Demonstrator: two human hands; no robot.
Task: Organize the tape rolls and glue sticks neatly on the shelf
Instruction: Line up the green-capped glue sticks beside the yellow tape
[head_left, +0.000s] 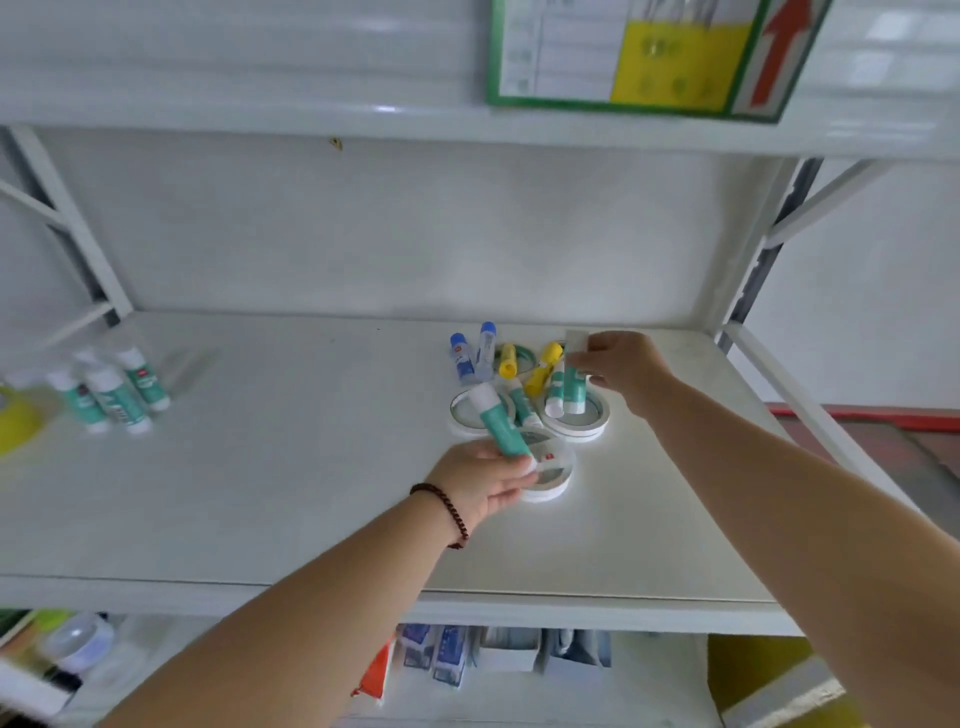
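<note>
Both hands are in the jumble on the white shelf (260, 467). The left hand (480, 480) has its fingers clamped on a green glue stick (498, 421), lifted clear of the tape rolls (574, 415) lying flat under the pile. The right hand (618, 364) pinches another green stick (571, 384), tilted over a roll. Blue sticks (470, 351) and yellow sticks (524, 366) lie mixed in between. Far left, a cluster of green sticks (117, 389) stands upright beside a yellow roll (15, 421). This looks like the sorting stage, well short of done. Next, I'd say, both sticks go across to that cluster, set upright without toppling it.
</note>
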